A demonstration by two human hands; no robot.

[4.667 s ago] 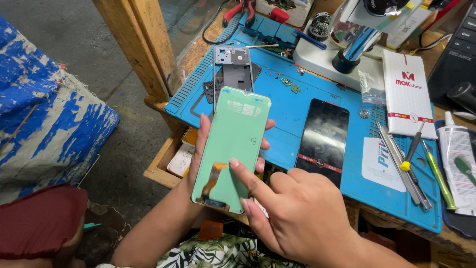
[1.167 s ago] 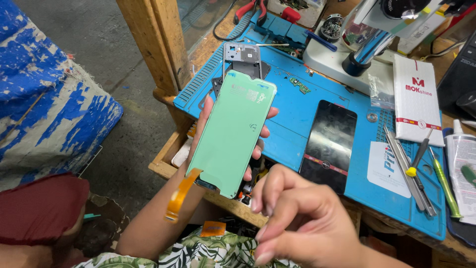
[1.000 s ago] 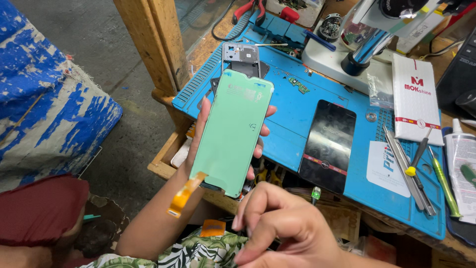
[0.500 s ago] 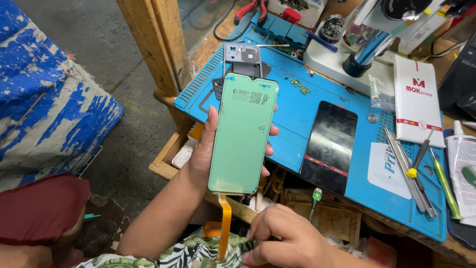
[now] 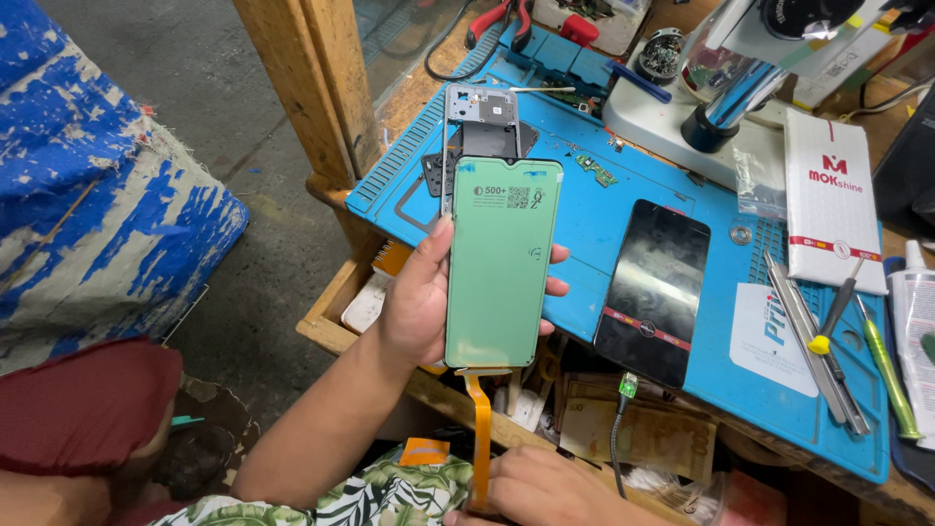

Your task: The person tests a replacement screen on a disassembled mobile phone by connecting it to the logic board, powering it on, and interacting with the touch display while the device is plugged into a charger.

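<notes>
Left hand [image 5: 419, 302] gripping one green-backed phone display panel [image 5: 502, 263], right hand [image 5: 545, 492] fingers pinching its single orange ribbon cable [image 5: 479, 438], one black glass screen [image 5: 653, 292] on one blue work mat [image 5: 604, 209]

A wooden workbench [image 5: 321, 117] carries a blue repair mat [image 5: 623, 209]. On the mat lie a dark phone screen [image 5: 654, 290], a grey phone frame [image 5: 479, 109], a small green circuit board [image 5: 595, 169], a white flat package [image 5: 831, 200], metal tweezers [image 5: 813, 341], a yellow-tipped screwdriver [image 5: 836, 310] and a green-handled tool [image 5: 888, 370]. A microscope's white base [image 5: 654, 119] stands at the mat's far edge.
</notes>
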